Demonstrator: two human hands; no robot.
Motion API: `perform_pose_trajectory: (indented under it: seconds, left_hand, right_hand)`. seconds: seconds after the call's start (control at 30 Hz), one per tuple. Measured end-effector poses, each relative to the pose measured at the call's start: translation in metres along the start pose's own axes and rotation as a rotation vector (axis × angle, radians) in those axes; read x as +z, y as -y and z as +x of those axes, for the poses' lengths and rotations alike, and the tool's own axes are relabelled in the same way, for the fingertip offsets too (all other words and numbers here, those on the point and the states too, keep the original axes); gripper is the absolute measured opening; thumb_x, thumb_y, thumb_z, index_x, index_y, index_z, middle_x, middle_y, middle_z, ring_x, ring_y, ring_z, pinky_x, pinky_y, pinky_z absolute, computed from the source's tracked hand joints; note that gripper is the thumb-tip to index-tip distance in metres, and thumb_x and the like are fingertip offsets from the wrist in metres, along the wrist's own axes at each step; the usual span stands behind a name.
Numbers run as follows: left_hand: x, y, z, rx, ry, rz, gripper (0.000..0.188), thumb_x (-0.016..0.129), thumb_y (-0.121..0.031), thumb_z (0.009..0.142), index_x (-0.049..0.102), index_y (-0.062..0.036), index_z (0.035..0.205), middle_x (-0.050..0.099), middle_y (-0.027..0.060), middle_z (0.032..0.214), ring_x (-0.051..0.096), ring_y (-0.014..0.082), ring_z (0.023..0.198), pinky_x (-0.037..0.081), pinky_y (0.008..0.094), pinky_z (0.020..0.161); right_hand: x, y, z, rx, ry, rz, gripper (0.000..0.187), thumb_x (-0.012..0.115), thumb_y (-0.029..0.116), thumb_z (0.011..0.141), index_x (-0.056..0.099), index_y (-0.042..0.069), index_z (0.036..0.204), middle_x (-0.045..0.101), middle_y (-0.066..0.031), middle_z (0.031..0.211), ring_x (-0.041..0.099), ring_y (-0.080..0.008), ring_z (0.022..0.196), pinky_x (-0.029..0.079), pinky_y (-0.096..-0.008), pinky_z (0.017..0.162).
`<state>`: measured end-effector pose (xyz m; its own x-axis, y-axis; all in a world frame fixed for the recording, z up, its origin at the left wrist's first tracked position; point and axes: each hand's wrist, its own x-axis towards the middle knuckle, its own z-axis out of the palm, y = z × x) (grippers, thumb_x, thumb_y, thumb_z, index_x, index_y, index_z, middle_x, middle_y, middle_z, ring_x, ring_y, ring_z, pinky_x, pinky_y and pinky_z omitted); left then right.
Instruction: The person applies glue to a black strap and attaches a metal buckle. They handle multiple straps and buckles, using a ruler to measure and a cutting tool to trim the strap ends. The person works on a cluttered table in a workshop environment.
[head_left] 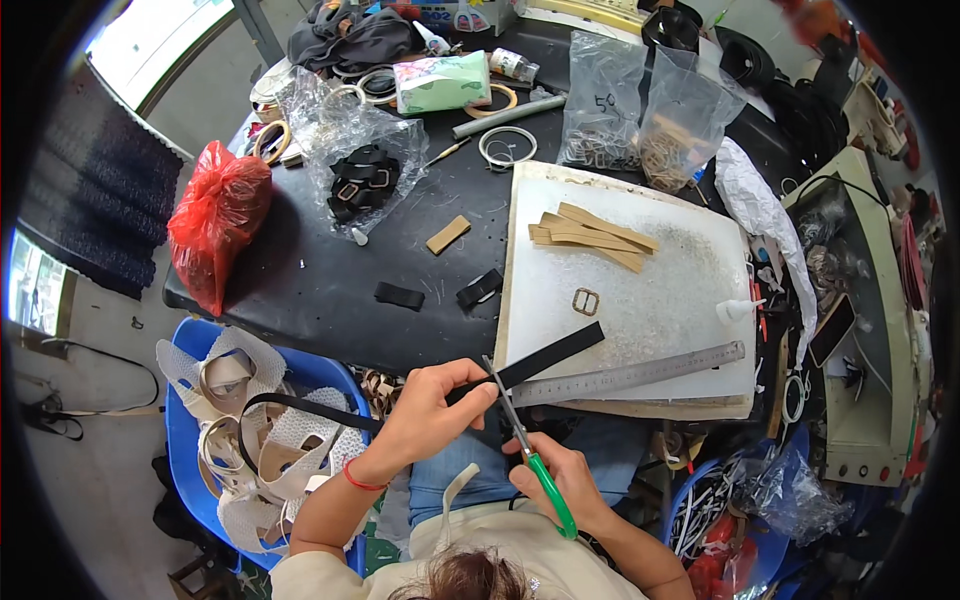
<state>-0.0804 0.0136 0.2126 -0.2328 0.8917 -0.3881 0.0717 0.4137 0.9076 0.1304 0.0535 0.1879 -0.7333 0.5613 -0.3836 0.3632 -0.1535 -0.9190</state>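
Cluttered black worktable fills the frame's centre, a white cutting board and steel ruler at right. At lower centre, the left hand pinches a black webbing strap; the right hand grips green-handled scissors, blades at the strap. A clean cut likely needs the strap taut and blades square across.

the right hand hides the green scissors' finger loops, and the black strap vanishes inside the left hand.
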Motion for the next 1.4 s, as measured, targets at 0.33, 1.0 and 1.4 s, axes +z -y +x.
perform_pose_trajectory:
  seconds: [0.33, 1.0, 1.4]
  left_hand:
    - [-0.057, 0.036, -0.022, 0.331, -0.897, 1.062, 0.043, 0.065, -0.009, 0.086, 0.056, -0.0003, 0.127, 0.058, 0.0199, 0.126, 0.051, 0.0381, 0.119, 0.039, 0.0435, 0.101]
    - [0.063, -0.003, 0.018, 0.613, -0.023, 0.735, 0.040, 0.053, -0.008, 0.095, 0.050, 0.0039, 0.132, 0.053, 0.0222, 0.133, 0.048, 0.0412, 0.127, 0.037, 0.0464, 0.107]
    - [0.060, 0.014, 0.026, 0.736, -0.385, 0.886, 0.034, 0.061, 0.004, 0.084, 0.061, 0.0027, 0.118, 0.061, 0.0200, 0.118, 0.058, 0.0374, 0.113, 0.048, 0.0416, 0.094]
  right_hand:
    - [-0.054, 0.013, -0.041, -0.374, -0.293, -0.112, 0.054, 0.082, 0.024, 0.078, 0.058, 0.003, 0.122, 0.062, -0.0056, 0.080, 0.052, -0.0096, 0.065, 0.047, -0.0260, 0.062]
    - [-0.146, -0.059, 0.005, -1.024, -0.630, -1.198, 0.028, 0.065, 0.018, 0.083, 0.066, 0.006, 0.108, 0.064, -0.0092, 0.118, 0.062, -0.0249, 0.106, 0.045, -0.0419, 0.098]
    - [-0.346, -0.047, -0.047, -0.282, -1.216, -1.264, 0.025, 0.054, 0.008, 0.092, 0.064, 0.003, 0.114, 0.063, -0.0135, 0.091, 0.059, -0.0330, 0.087, 0.045, -0.0414, 0.077]
